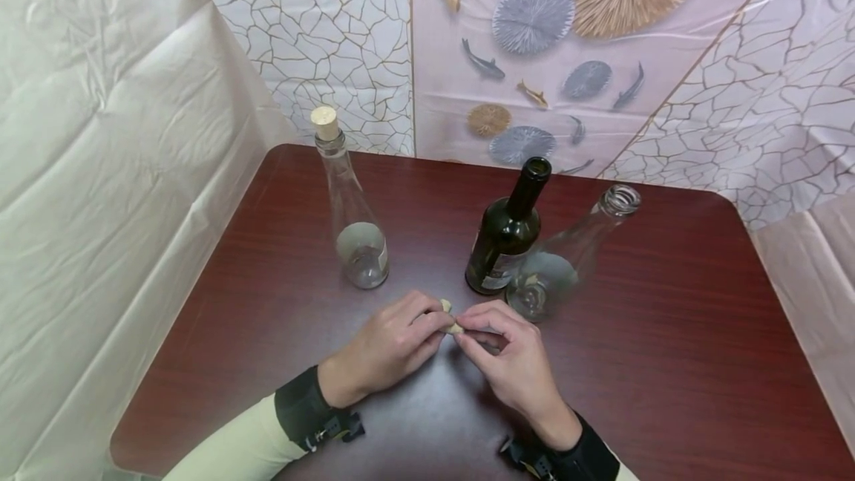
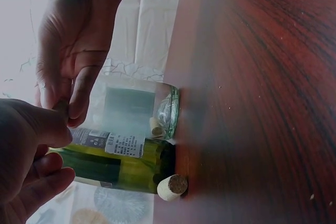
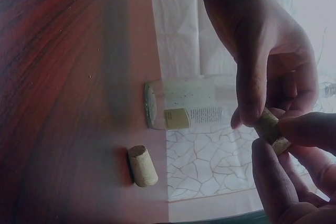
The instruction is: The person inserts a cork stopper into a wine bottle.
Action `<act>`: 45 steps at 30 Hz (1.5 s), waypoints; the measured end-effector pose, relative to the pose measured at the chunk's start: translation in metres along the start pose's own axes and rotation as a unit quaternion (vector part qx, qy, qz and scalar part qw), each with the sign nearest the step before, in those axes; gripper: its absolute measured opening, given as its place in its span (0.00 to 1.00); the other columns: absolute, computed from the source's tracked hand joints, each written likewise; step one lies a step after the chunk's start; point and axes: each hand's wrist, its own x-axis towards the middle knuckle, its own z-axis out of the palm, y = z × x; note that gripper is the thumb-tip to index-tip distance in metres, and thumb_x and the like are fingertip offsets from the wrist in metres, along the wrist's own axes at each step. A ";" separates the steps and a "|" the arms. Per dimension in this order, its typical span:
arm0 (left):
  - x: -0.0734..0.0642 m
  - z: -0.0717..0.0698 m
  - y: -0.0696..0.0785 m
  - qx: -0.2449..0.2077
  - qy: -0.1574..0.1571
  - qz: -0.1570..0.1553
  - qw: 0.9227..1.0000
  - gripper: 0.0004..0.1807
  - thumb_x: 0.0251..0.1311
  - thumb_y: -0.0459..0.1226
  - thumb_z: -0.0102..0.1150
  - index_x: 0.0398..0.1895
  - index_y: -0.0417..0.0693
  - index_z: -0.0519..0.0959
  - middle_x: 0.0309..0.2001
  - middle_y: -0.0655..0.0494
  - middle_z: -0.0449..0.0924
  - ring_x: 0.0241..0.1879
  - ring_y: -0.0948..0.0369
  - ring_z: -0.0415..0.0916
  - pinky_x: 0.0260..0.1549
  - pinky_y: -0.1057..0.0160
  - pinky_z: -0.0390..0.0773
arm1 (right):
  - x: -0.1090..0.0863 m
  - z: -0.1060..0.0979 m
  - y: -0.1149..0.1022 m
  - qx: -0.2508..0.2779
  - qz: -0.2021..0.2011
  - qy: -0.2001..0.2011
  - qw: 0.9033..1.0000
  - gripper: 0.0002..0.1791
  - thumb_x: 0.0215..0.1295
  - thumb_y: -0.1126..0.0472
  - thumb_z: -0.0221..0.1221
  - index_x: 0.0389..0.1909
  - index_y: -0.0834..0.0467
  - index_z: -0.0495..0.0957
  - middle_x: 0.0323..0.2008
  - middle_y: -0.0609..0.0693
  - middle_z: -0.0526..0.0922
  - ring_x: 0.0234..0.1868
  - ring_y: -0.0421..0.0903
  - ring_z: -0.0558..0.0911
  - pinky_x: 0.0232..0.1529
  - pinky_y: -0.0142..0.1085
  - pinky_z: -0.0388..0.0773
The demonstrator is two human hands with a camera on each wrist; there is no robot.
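Both hands meet over the middle of the table around a small cork (image 3: 269, 129). My left hand (image 1: 390, 344) pinches it from one side with thumb and fingers. From the other side, my right hand (image 1: 514, 358) also pinches it between thumb and fingertips. A second cork (image 3: 143, 166) stands on the table just past the hands, near the dark green wine bottle (image 1: 504, 243). Beside that bottle, a clear glass bottle (image 1: 561, 258) has its mouth uncovered. A small cork-like piece (image 2: 156, 126) shows through its glass; I cannot tell whether it is inside.
Another clear bottle (image 1: 361, 236) stands at the back left, with a wide cork (image 1: 324, 123) in its mouth. The dark red wooden table (image 1: 668, 332) has a patterned sheet (image 1: 334, 28) behind it and a pale cloth (image 1: 120, 191) along the left.
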 end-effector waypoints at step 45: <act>0.167 -0.009 -0.027 -0.429 0.138 -0.232 0.862 0.20 0.59 0.28 0.73 0.54 0.37 0.79 0.47 0.41 0.82 0.47 0.54 0.83 0.54 0.58 0.85 | -0.018 -0.026 0.004 -0.023 0.035 0.026 0.999 0.11 0.60 0.73 0.72 0.41 0.57 0.89 0.44 0.51 0.87 0.45 0.36 0.87 0.43 0.28 0.88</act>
